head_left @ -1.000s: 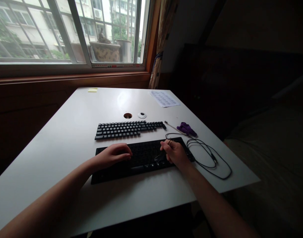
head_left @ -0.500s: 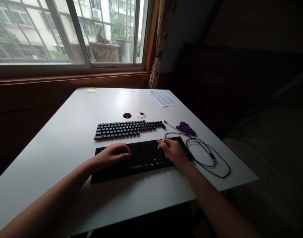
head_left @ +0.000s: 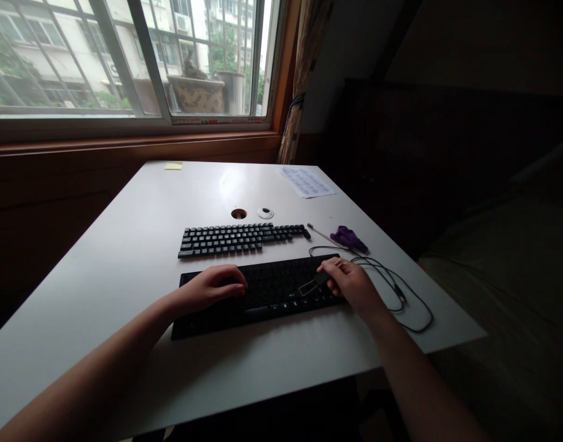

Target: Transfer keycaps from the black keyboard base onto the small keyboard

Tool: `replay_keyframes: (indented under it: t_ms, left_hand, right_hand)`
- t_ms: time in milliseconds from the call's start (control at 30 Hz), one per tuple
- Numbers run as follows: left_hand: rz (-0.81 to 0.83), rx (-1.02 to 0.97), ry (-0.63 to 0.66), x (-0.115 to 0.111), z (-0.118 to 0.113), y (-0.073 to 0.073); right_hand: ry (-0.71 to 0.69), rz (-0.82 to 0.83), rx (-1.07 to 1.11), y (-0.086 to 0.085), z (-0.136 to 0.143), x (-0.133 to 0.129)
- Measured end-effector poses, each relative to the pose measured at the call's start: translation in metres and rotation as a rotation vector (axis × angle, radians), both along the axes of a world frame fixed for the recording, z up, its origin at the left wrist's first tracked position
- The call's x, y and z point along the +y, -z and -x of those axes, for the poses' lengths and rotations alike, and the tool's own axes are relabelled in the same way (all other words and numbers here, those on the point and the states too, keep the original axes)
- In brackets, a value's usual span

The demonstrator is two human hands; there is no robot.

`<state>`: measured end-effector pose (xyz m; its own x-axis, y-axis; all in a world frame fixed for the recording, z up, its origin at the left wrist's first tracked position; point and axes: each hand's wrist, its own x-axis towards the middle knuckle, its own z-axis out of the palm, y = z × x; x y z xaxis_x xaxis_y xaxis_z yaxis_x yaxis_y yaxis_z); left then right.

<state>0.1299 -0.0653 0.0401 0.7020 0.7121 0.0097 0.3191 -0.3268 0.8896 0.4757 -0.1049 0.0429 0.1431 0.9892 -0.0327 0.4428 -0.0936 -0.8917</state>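
A black keyboard base (head_left: 267, 285) lies near the front of the white table, most of its keycaps off and a few left along the bottom row. My left hand (head_left: 217, 287) rests on its left part, fingers curled with a gap below the thumb side; whether it grips anything is hidden. Over the right part, my right hand (head_left: 345, 281) pinches a small dark tool with a wire loop (head_left: 309, 286) that points left. Behind the base, loose black keycaps (head_left: 226, 239) stand in rows laid out like a keyboard.
A black cable (head_left: 419, 298) coils at the right, beside a purple cloth (head_left: 349, 238) and a thin brush (head_left: 321, 232). Printed papers (head_left: 306, 182), a yellow note (head_left: 173, 166), a round hole (head_left: 239, 213) and a white ring (head_left: 265, 213) are farther back on the table (head_left: 106, 252).
My right hand has moved right over the base, and the wire-loop tool now shows in its fingers. My left hand has stayed on the base. The view has shifted slightly.
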Motion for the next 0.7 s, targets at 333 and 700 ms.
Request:
replay_keyframes:
  t_ms: [333, 700]
  left_hand:
    - [0.012, -0.002, -0.003, -0.001, 0.001, 0.000]
    - [0.008, -0.006, 0.000, 0.000, 0.000, 0.000]
  right_hand:
    - [0.092, 0.029, 0.135, 0.011, -0.004, -0.006]
    - [0.024, 0.071, 0.263, 0.017, -0.008, -0.013]
